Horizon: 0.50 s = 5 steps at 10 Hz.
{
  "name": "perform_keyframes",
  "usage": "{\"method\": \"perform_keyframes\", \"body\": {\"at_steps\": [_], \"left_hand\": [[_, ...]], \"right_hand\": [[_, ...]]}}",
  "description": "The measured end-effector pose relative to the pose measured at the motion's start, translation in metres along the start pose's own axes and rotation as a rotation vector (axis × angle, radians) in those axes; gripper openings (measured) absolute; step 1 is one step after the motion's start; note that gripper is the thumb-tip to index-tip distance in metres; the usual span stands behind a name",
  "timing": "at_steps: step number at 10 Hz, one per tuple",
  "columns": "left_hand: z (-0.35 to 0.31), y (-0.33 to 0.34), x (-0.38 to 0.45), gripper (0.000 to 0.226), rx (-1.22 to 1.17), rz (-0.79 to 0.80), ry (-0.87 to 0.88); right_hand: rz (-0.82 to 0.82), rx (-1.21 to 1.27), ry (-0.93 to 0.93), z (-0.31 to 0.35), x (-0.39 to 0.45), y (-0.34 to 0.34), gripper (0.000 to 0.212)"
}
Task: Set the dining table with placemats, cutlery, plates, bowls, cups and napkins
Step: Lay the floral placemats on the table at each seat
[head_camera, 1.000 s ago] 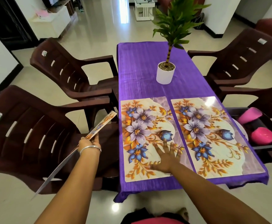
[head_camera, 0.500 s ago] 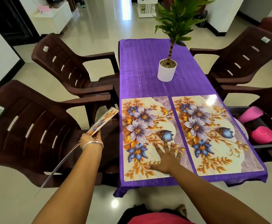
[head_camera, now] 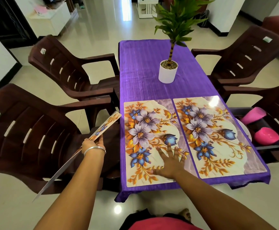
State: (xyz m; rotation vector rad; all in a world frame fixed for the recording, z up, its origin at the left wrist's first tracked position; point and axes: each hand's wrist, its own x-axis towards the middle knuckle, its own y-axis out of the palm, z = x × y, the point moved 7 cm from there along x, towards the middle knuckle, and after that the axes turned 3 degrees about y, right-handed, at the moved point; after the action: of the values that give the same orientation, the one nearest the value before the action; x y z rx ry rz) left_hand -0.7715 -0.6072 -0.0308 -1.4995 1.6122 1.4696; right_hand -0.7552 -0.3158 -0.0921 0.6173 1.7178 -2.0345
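Head: right hand [head_camera: 169, 163] presses placemat [head_camera: 145, 130]

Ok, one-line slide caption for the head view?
Right hand flattens a floral placemat on the purple table; left hand holds spare placemats.

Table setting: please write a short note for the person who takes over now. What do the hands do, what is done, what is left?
Left hand grips spare floral placemats, held off the table's left edge.
Right hand lies flat on the near-left floral placemat.
Near-right floral placemat lies beside it on the purple tablecloth.
Done: two mats laid.
Left: the far places, then everything else; pink dishes wait on the right chair.
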Motion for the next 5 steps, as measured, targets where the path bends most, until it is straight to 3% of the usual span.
{"method": "perform_keyframes", "body": {"at_steps": [1,2,4,5], "left_hand": [[-0.014,0.001,0.001,0.037,0.702,0.005,0.224],[-0.016,0.003,-0.011,0.012,0.49,0.108,0.263],[-0.018,0.005,-0.016,0.03,0.44,0.144,0.272],[-0.018,0.004,-0.014,0.039,0.599,0.149,0.303]], "right_hand": [[0.001,0.002,0.0,0.001,0.001,0.0,0.108],[0.003,-0.005,0.002,0.001,0.002,0.0,0.108],[0.003,0.003,0.0,0.001,0.004,-0.001,0.109],[0.004,0.002,0.004,0.0,0.005,-0.002,0.109]]}}
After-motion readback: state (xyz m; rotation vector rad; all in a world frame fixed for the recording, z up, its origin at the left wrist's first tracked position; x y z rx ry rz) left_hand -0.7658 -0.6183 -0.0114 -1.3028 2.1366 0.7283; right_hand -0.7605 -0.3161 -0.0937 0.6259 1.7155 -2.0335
